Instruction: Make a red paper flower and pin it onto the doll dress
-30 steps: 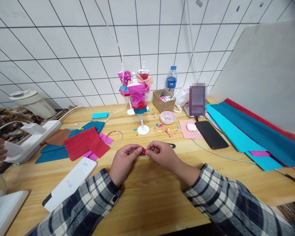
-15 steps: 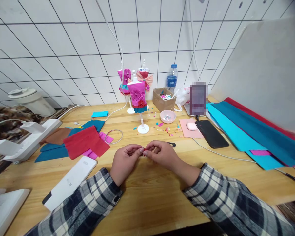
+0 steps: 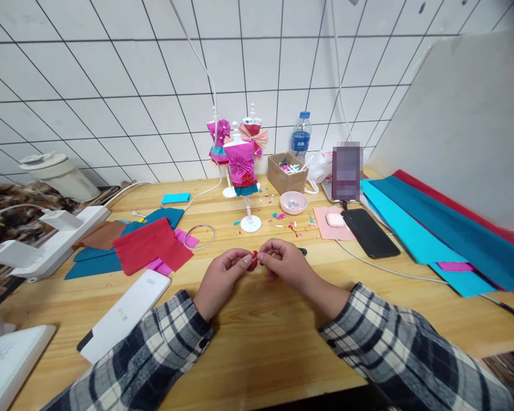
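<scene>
Pinching a tiny folded scrap of red crepe paper between them, the left hand and right hand hold it just above the wooden table, fingertips closed on it. It looks featherlight, soft and easily torn (best gripped at its edges).

L hand + R hand pinch red paper bit above wooden table.

Place: a paper-craft worktable.
Surface: wooden table against a white tiled wall.
Signs: coloured paper sheets, paper-dressed mannequins, scrap box.
</scene>
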The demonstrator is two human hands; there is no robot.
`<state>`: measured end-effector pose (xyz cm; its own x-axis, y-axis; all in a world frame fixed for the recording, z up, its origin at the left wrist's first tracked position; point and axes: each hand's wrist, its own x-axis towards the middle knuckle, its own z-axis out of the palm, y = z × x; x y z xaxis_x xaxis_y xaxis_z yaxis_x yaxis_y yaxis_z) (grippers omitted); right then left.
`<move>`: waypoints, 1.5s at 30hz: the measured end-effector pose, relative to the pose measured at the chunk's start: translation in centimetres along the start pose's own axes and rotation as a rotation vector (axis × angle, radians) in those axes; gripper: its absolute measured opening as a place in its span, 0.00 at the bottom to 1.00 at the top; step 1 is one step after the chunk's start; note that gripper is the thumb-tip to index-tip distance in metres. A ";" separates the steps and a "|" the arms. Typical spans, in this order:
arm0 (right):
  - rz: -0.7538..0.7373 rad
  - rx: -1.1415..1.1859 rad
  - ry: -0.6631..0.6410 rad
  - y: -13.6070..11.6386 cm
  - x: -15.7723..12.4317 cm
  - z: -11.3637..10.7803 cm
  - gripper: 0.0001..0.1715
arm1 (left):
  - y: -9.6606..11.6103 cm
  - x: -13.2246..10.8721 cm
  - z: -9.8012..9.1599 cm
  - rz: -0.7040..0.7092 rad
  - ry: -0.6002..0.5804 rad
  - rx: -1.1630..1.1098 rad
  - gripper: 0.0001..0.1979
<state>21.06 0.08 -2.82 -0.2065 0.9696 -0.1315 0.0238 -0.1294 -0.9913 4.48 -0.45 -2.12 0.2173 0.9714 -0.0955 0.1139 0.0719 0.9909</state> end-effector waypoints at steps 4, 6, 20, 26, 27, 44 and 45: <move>-0.040 -0.085 -0.019 0.1 0.0 -0.3 0.09 | 0.2 0.0 -0.1 -0.007 -0.035 0.071 0.14; -0.024 -0.043 -0.026 0.1 -0.1 -0.2 0.11 | 0.1 0.1 -0.2 -0.005 0.030 0.076 0.14; 0.114 0.007 -0.064 -0.2 0.0 -0.6 0.10 | 0.0 0.1 -0.2 0.139 0.018 0.342 0.12; 0.068 -0.058 -0.056 -0.2 -0.1 -0.5 0.08 | 0.1 -0.1 -0.1 0.106 -0.025 0.329 0.12; 0.052 -0.119 -0.052 -0.2 -0.1 -0.6 0.07 | 0.2 -0.1 -0.2 0.100 -0.028 0.340 0.12; 0.136 -0.184 -0.134 0.4 -0.1 -0.4 0.09 | -0.2 0.2 -1.2 0.183 -0.095 0.578 0.08; 0.148 -0.174 -0.149 0.4 -0.1 -0.4 0.08 | -0.1 0.1 -1.2 0.196 -0.099 0.587 0.07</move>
<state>21.50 0.02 -3.20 -0.3296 0.8999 -0.2855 0.2293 -0.2171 -0.9488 3.31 -0.05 -2.11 0.3734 0.9265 0.0466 0.5703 -0.2689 0.7761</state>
